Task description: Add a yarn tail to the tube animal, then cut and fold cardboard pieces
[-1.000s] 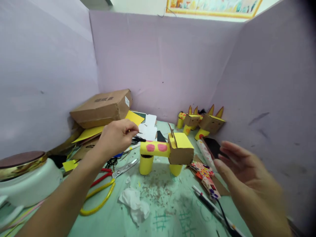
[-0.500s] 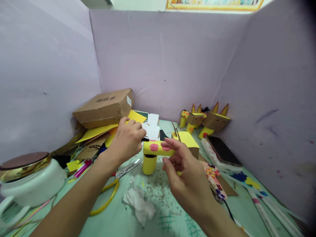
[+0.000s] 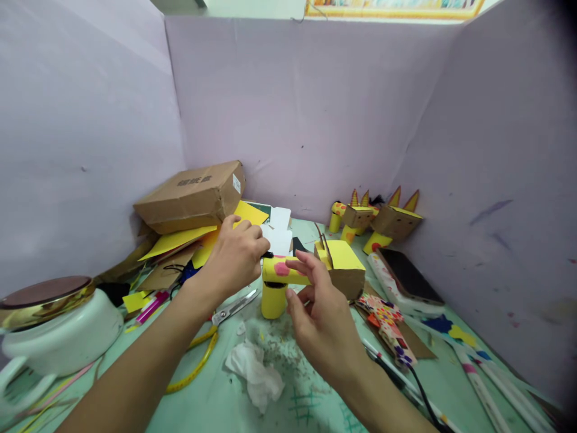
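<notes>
A paper animal figure (image 3: 288,273) stands on the green table (image 3: 216,403): a yellow tube body with pink spots, yellow tube legs and a brown box head (image 3: 345,267) with a yellow top. My left hand (image 3: 237,255) is closed at the body's left end, pinching something small and dark against it. My right hand (image 3: 322,319) is in front of the figure, with thumb and fingers touching the tube body near its middle. The right front leg is hidden behind this hand.
Scissors (image 3: 234,308) with yellow handles and a crumpled tissue (image 3: 255,373) lie in front. A cardboard box (image 3: 192,195) on yellow sheets sits at back left, finished figures (image 3: 376,219) at back right, a phone (image 3: 408,276) and pens (image 3: 478,376) at right, a white pot (image 3: 58,328) at left.
My right hand came in from the right and took hold of the figure's body. My left hand moved right to the body's left end. The view shifted slightly.
</notes>
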Demonstrator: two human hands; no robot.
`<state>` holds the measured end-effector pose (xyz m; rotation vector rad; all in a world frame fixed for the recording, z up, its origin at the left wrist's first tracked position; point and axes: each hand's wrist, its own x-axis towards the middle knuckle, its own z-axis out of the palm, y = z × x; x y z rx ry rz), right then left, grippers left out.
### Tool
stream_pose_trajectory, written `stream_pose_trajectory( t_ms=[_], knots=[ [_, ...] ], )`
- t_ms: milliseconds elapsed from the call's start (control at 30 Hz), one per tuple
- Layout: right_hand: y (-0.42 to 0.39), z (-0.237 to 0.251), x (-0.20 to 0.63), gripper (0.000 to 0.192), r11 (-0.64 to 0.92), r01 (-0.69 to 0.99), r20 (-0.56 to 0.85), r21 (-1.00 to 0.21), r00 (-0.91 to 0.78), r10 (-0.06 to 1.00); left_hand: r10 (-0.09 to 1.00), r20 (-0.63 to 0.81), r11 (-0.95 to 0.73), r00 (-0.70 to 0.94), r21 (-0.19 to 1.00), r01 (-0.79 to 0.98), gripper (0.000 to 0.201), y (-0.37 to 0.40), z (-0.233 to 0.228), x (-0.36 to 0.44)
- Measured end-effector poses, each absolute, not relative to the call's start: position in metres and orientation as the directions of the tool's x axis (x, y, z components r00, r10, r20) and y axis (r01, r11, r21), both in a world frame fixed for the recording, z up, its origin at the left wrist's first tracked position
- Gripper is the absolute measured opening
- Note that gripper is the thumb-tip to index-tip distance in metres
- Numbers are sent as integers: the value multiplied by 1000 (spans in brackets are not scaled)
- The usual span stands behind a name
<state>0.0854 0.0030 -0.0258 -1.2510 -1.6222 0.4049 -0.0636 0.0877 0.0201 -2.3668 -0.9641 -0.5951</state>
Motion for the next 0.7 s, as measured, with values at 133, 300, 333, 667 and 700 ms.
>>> stream_pose_trajectory(
  t_ms=[133, 300, 333, 667, 700],
  knots=[
    [4, -25, 84, 48, 397, 519, 484, -757, 39, 874, 506, 565, -614, 651, -294, 733, 20, 88, 19, -63],
    [6, -20, 81, 48, 397, 520, 487, -756, 41, 873, 506, 562, -618, 655, -294, 729, 19, 87, 19, -61],
    [6, -19, 81, 49, 397, 520, 486, -756, 42, 873, 507, 559, -617, 656, -295, 729, 18, 87, 19, -61],
    [9, -20, 81, 48, 410, 522, 501, -748, 38, 865, 502, 559, -649, 660, -260, 715, 21, 89, 19, -63],
    [10, -20, 80, 48, 410, 526, 502, -745, 38, 864, 500, 560, -657, 660, -252, 711, 22, 89, 19, -63]
  ],
)
